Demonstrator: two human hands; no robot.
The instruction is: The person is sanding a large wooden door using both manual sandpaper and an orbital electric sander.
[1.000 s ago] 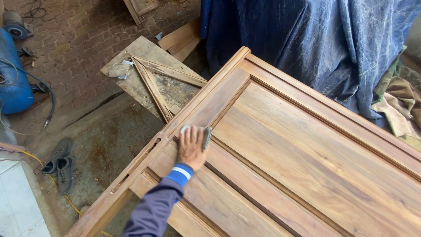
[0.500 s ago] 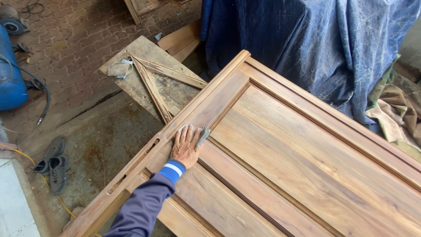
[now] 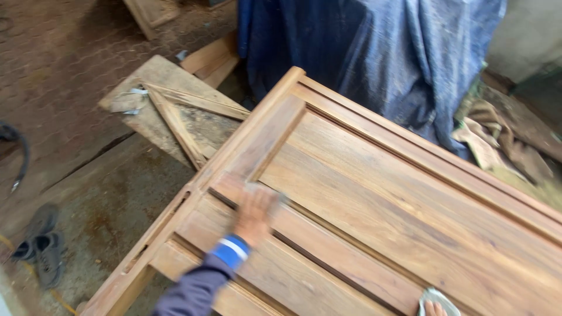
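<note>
Meanwhile, the left hand (image 3: 255, 212) is pressing flat, fingers together, on the wooden panel door (image 3: 374, 205) near its left edge, blurred, with a grey sanding pad (image 3: 270, 193) seemingly under the fingers. At the door's bottom edge the right hand (image 3: 434, 307) is just peeking in, gripping a crumpled pale cloth (image 3: 436, 297). Beyond the door's far edge a blue tarp (image 3: 374, 52) is hanging.

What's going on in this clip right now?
A person is working on a large wooden door that lies flat in a workshop. The left hand is pressed flat on the middle rail, over a small grey pad barely visible under the blurred fingers. The right hand shows only at the bottom edge, fingertips on a pale crumpled cloth. Beside the door are a blue tarp, scrap boards and a pair of shoes.
</note>
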